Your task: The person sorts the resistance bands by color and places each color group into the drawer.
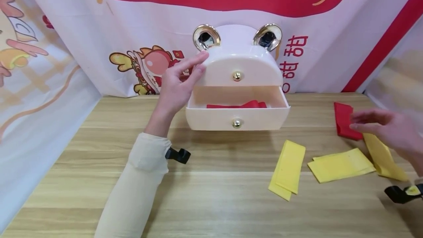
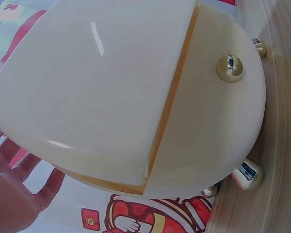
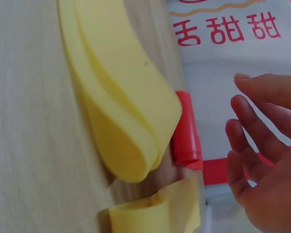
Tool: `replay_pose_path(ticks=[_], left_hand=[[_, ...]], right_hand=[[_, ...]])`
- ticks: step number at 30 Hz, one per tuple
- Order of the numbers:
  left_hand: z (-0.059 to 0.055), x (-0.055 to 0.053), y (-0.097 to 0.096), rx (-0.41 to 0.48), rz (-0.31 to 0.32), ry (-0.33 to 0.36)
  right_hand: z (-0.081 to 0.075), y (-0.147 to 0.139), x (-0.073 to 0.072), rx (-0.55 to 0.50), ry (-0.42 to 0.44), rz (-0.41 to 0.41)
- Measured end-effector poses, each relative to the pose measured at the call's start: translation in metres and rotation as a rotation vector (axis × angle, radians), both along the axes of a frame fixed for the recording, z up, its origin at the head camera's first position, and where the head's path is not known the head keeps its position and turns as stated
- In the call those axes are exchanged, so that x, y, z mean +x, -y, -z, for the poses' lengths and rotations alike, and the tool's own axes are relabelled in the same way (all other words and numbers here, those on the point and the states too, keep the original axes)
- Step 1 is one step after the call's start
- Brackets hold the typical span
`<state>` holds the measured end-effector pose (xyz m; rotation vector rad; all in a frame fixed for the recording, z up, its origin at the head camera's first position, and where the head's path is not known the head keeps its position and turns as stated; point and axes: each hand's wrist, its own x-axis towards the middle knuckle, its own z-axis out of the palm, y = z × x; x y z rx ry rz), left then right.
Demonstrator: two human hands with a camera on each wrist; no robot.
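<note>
1. At upper centre, the left hand (image 1: 180, 83) is holding nothing, fingers extended at the white box's (image 1: 242, 61) side
2. Mid-frame, the lower drawer (image 1: 211, 118) is standing open, red cloth (image 1: 252, 104) inside
3. At right, the right hand (image 1: 388, 126) is hovering by a red strip (image 1: 343, 120), fingers parted, empty
4. Picking up seems in hand; the next move is probably calling for pinching that strip, avoiding the yellow strips (image 1: 342, 164)

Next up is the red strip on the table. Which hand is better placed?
Likely the right hand: it looks empty, its fingers are parted, and it is close to the red strip. The left hand is at the box, farther away.
</note>
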<state>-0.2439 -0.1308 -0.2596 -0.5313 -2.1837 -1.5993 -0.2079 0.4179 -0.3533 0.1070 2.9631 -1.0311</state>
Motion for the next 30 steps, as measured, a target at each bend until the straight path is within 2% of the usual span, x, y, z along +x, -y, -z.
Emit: replay_pose_path(ticks=[6, 15, 25, 30], left_hand=[[0.000, 0.000, -0.001, -0.008, -0.001, 0.003], [0.000, 0.000, 0.000, -0.016, -0.012, 0.000], [-0.001, 0.001, 0.000, -0.014, -0.015, 0.010], [0.000, 0.001, 0.000, -0.021, -0.018, 0.010]], right_hand=[[0.015, -0.012, -0.004, 0.084, 0.080, -0.073], [0.026, -0.015, -0.008, 0.152, 0.075, -0.114], [0.024, -0.008, -0.009, 0.195, 0.072, -0.054], [0.015, -0.001, -0.009, 0.236, -0.007, -0.043]])
